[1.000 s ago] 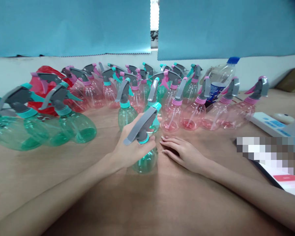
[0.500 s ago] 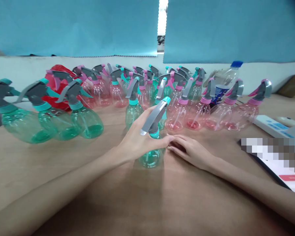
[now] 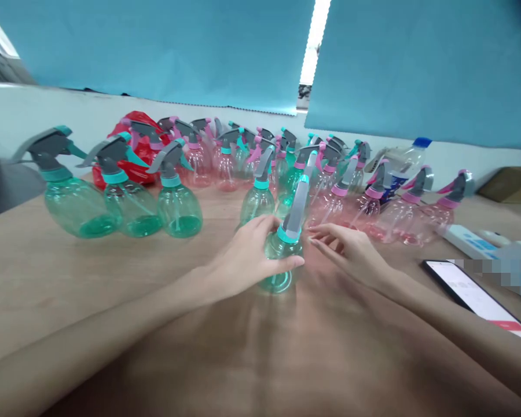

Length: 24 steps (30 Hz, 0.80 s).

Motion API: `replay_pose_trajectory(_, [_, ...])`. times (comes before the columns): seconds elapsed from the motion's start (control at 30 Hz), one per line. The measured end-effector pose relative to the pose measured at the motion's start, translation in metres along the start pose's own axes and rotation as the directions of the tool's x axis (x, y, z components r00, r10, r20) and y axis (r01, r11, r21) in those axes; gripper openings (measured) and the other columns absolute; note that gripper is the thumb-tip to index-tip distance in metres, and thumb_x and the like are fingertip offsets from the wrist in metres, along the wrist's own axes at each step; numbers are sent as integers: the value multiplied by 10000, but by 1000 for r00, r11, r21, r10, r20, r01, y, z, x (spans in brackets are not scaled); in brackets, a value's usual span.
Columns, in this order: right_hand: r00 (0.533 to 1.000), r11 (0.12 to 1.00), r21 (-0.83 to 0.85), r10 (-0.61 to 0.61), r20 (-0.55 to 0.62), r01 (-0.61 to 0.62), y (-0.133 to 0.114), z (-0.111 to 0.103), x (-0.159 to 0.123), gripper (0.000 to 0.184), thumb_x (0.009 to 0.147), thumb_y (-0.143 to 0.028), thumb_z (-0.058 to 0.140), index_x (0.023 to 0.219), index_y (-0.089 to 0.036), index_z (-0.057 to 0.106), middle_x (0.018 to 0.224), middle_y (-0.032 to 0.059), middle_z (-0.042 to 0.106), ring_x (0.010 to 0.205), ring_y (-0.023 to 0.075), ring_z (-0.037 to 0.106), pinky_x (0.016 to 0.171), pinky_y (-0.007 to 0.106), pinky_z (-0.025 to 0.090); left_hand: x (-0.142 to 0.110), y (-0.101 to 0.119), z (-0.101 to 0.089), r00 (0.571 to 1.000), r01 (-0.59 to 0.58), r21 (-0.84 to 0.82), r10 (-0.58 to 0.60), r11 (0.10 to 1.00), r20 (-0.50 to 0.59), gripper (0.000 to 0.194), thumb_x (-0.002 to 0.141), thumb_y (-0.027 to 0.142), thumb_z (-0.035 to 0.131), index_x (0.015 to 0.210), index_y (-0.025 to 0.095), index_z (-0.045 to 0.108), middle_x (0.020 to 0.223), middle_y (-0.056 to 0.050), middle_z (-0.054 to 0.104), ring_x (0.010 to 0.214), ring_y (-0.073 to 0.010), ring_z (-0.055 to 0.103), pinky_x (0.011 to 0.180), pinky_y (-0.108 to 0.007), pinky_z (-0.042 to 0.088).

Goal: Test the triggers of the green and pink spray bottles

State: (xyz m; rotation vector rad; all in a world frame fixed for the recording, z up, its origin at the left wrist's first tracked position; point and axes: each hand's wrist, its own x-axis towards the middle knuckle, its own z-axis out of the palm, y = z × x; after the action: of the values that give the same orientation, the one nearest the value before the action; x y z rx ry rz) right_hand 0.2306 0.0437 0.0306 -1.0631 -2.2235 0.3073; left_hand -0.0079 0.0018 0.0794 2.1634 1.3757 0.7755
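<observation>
A green spray bottle [image 3: 280, 250] with a grey trigger head and turquoise collar stands upright on the table in front of me. My left hand [image 3: 247, 258] wraps round its body, thumb across the near side and fingers partly hidden behind it. Just right of the bottle is my right hand [image 3: 355, 255], its fingers loosely bent and apart, holding nothing. Behind the held bottle, another green spray bottle [image 3: 257, 202] stands close to my left fingers. Pink spray bottles [image 3: 333, 204] are lined up beyond my right hand.
Three green spray bottles [image 3: 180, 211] stand on the left of the wooden table [image 3: 173, 359]. More bottles crowd the back near a red plastic bag [image 3: 141, 152]. A blue-capped bottle [image 3: 410, 156], a white device [image 3: 471, 238] and a phone [image 3: 464, 286] are at the right.
The camera view has tilted and shifted, so the scene sits differently. The bottle's trigger head has turned and now points away. My right fingers have come away from my left thumb.
</observation>
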Motion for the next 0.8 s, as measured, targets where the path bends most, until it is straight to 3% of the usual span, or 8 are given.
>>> replay_pose_trajectory(0.17, [996,999,27,45,-72,-43,-25,-1,27,254,919,-400,564,990,-186,680,739,35,712,601,172,667,543,295,528,-23,-19,-32,994,70,124,-59,990,-93,519,779,548,695,1152,207,579,1178,-80,619,1092,-306,581,918,-448,458])
replay_pose_trajectory(0.3, [988,994,75,86,-127,-76,-36,10,50,304,888,-438,601,1041,-184,665,955,85,727,609,182,686,573,339,552,-33,-43,-56,980,100,283,-45,954,-195,464,800,590,647,1067,210,635,1112,-68,607,1053,-303,586,921,-437,461])
replay_pose_trajectory(0.4, [981,992,66,114,-156,-105,-42,21,64,369,878,-432,613,1152,-186,634,1154,126,678,642,193,701,605,377,573,-29,-57,-68,967,134,300,-58,945,-249,425,824,561,640,1069,214,627,1031,-59,636,980,-288,614,880,-421,474])
replay_pose_trajectory(0.57, [968,961,135,248,-32,-241,-51,33,81,556,853,-426,638,1337,-178,526,1323,170,594,660,216,718,474,343,563,-7,-64,-74,952,207,281,-128,937,-277,592,822,431,676,1308,163,471,994,-89,659,967,-316,640,837,-417,484])
replay_pose_trajectory(0.7, [931,905,219,357,72,-364,-56,37,94,768,833,-441,658,1475,-133,371,1241,191,647,660,237,722,366,296,516,8,-68,-74,956,214,273,-144,938,-257,653,833,397,656,1377,145,395,982,-103,661,960,-326,654,799,-405,499])
replay_pose_trajectory(0.8, [906,879,222,403,126,-422,-56,39,104,792,837,-430,659,1496,-128,339,1236,193,652,633,211,717,381,274,514,15,-71,-73,954,225,249,-162,942,-252,694,831,362,665,1404,127,351,1044,-123,669,1004,-326,654,836,-410,508])
